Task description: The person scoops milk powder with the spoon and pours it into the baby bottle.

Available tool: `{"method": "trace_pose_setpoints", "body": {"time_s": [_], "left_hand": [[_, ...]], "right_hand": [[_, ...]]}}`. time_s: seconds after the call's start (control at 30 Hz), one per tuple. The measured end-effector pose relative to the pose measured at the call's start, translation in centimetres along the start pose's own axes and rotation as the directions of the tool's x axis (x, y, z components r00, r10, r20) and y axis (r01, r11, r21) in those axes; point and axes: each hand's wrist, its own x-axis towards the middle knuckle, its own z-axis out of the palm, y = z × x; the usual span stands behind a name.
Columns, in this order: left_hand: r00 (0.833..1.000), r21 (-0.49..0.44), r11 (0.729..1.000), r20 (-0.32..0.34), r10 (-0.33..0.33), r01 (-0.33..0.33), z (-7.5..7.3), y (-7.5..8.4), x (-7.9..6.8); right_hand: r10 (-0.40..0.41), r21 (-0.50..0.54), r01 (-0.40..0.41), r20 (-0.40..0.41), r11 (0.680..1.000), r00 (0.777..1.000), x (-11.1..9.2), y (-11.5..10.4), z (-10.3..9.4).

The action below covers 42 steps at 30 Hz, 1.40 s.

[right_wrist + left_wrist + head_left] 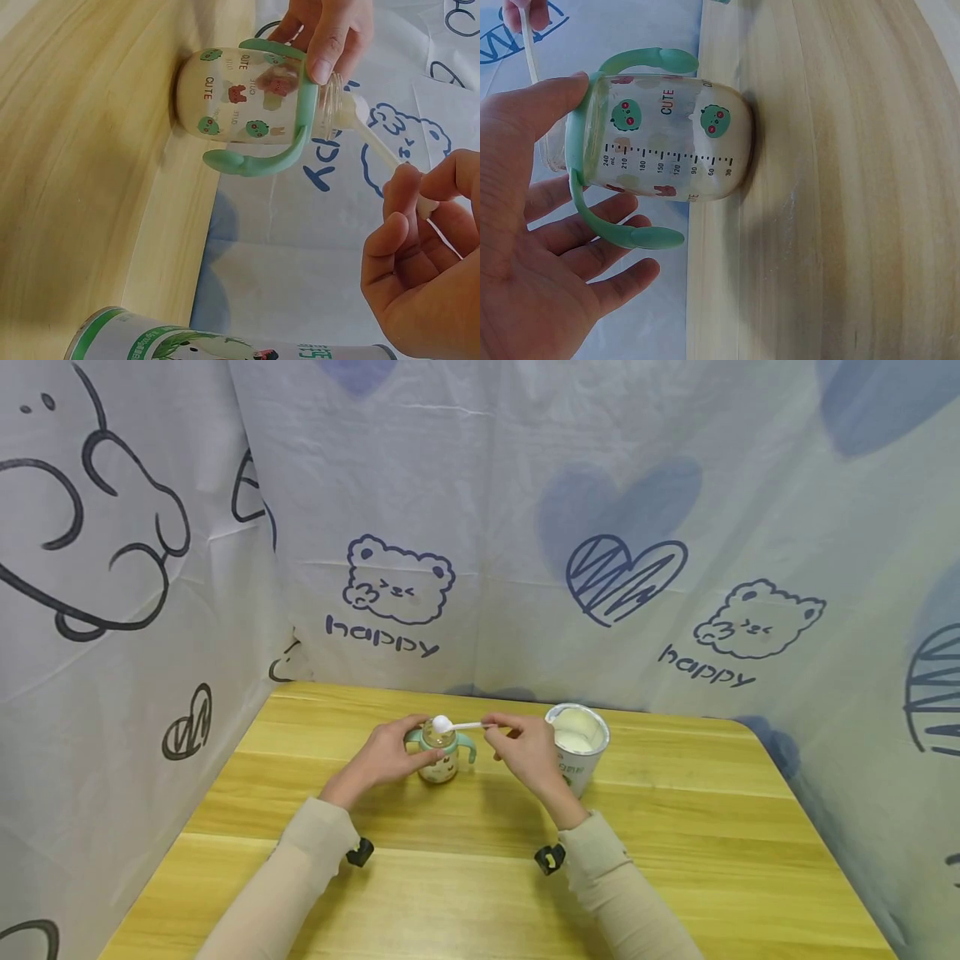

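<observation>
A clear baby bottle [439,770] with a mint-green two-handled collar stands upright on the table. My left hand [387,753] holds it about the collar, thumb on the near side and fingers behind. In the left wrist view, pale contents lie low in the bottle [660,139], below printed millilitre marks. A white measuring spoon [379,139] has its bowl over the open bottle mouth, heaped with white powder in the head view. My right hand [527,753] pinches the end of its handle. Just right of that hand stands an open can [576,767] of pale powder.
The wooden table [465,893] ends at a white cloth backdrop [510,635] with printed bears and hearts, which also hangs along the left and right sides. A black wrist device [360,852] sits at the left cuff, another [550,858] at the right.
</observation>
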Motion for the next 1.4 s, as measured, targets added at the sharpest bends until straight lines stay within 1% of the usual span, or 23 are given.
{"method": "trace_pose_setpoints", "body": {"time_s": [0.33,0.53,0.7,0.9,1.1,1.27,1.4], "left_hand": [[1.0,-0.011,1.0,0.006,0.003,-0.003,0.0,0.1,-0.1],[1.0,-0.015,1.0,0.006,0.008,-0.008,0.0,0.1,0.1],[1.0,-0.006,1.0,0.009,0.021,-0.021,-0.1,0.1,0.3],[1.0,-0.019,1.0,0.029,0.006,-0.006,-0.3,0.3,0.4],[0.998,-0.002,1.0,0.052,0.02,-0.019,-0.2,1.3,1.2],[0.996,0.006,0.998,0.065,0.056,-0.057,-0.4,2.3,1.9],[0.994,0.02,0.995,0.062,0.093,-0.094,-0.5,3.0,2.6]], "right_hand": [[0.001,-0.065,0.0,0.011,0.998,1.0,0.1,0.2,0.0],[0.019,-0.072,-0.019,0.002,0.997,1.0,0.1,0.1,0.0],[0.032,-0.042,-0.032,-0.013,0.999,0.999,0.1,0.0,0.0],[0.021,0.042,-0.019,-0.045,0.999,0.999,0.1,-0.1,-0.2],[0.027,0.08,-0.021,-0.075,0.997,0.997,0.2,0.0,-1.7],[0.016,0.086,-0.007,-0.106,0.996,0.994,0.2,-0.2,-3.5],[0.041,0.098,-0.028,-0.127,0.995,0.991,0.2,-0.4,-5.0]]}}
